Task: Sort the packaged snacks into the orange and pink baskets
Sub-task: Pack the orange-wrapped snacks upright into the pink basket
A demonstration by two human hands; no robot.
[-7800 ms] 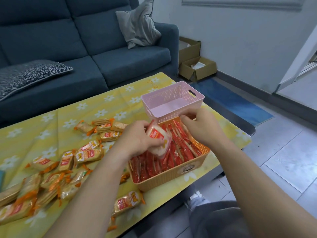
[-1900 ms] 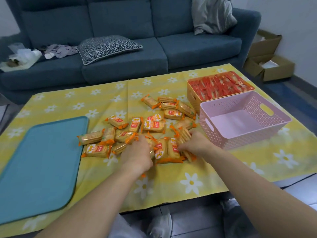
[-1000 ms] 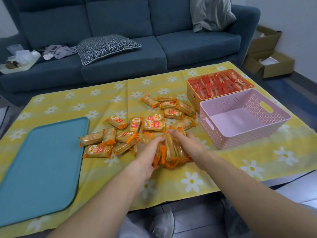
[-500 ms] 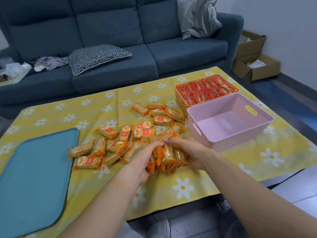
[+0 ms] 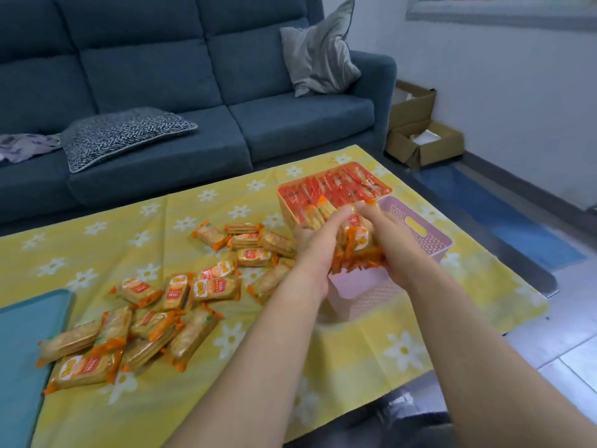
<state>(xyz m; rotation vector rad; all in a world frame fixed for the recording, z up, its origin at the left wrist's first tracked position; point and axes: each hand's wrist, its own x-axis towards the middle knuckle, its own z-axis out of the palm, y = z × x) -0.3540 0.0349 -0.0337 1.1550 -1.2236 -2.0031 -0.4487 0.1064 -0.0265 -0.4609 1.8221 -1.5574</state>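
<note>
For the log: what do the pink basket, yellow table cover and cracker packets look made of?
Pink basket: probably moulded plastic, matte; walls carry a regular grid of small holes and a handle slot.
Yellow table cover: thin fabric or soft sheet, cannot tell which; it shows fold creases.
Cracker packets: clear glossy film with orange ends; crackers show through.

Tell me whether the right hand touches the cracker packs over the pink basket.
Touching. The head view shows the right hand curled round the cracker packs above the pink basket.
</note>
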